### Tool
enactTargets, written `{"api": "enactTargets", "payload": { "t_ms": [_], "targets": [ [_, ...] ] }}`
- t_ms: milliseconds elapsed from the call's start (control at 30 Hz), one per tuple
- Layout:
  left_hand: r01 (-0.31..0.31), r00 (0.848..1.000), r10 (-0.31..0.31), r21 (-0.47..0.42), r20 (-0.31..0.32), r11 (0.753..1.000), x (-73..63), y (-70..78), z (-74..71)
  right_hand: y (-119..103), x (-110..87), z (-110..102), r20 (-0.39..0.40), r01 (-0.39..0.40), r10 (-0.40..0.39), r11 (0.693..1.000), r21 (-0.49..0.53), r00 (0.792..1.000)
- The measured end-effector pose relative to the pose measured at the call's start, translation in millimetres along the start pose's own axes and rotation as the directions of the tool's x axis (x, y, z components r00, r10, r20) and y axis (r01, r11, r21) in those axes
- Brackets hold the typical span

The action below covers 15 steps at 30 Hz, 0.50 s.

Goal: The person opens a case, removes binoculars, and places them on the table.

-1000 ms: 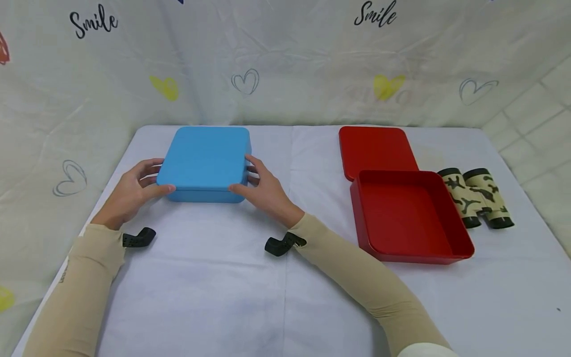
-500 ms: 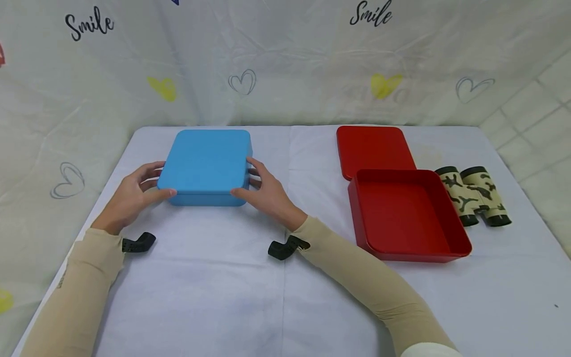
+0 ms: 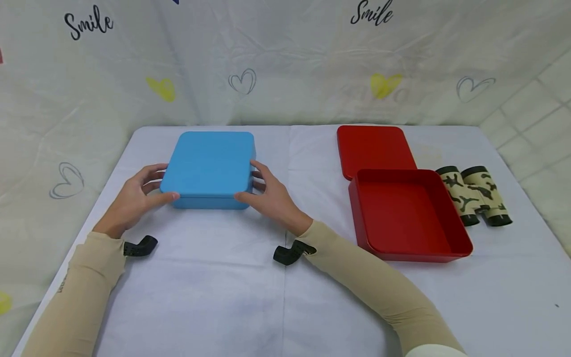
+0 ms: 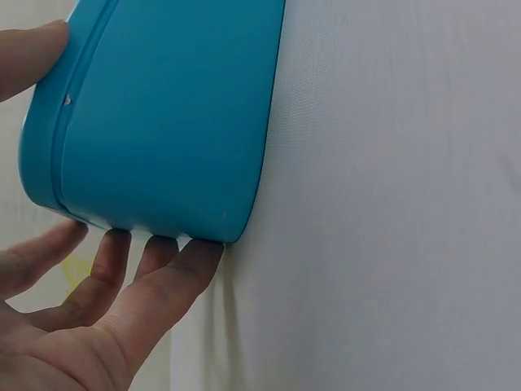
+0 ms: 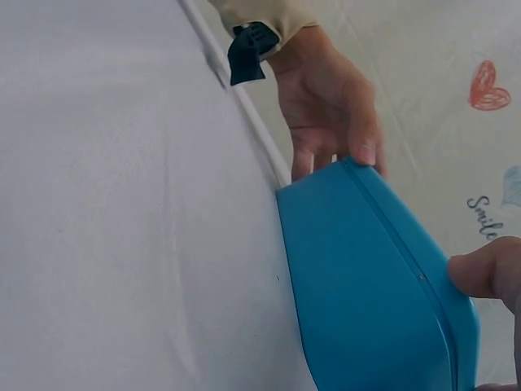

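A closed light-blue box (image 3: 209,163) with a rounded lid lies on the white-covered table at left of centre. My left hand (image 3: 134,198) holds its left end, thumb at the front corner and fingers along the side. At the opposite end my right hand (image 3: 274,198) grips the box the same way, its thumb on the front right corner. The left wrist view shows the left fingertips (image 4: 203,252) against the box's rounded end and the thumb by the lid seam. In the right wrist view, both hands meet the box (image 5: 358,277). Its inside is hidden under the lid.
An open red box (image 3: 406,213) stands at the right, its bottom bare. Behind it lies a flat red lid (image 3: 374,148), partly overlapped by the box. Camouflage binoculars (image 3: 477,196) sit beside the red box, close to its right wall. A printed curtain (image 3: 285,59) hangs behind the table.
Both hands have shifted the blue box slightly to the right and nearer to me, keeping their grip. The red box, red lid and binoculars stay in place.
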<state>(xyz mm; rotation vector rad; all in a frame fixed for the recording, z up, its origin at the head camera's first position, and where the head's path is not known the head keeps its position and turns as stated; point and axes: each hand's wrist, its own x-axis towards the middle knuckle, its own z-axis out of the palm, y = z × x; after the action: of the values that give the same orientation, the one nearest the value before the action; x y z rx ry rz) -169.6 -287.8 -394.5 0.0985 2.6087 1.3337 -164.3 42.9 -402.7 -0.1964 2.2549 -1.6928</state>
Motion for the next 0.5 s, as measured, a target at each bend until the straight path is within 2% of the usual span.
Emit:
{"api": "enactTargets", "payload": {
  "t_ms": [500],
  "targets": [
    [0.014,1.0,-0.015,0.012,0.024,1.0,-3.4,6.5,7.1,2,-11.4,-5,0.004,0.003,-0.003,1.0,-0.003,1.0]
  ]
}}
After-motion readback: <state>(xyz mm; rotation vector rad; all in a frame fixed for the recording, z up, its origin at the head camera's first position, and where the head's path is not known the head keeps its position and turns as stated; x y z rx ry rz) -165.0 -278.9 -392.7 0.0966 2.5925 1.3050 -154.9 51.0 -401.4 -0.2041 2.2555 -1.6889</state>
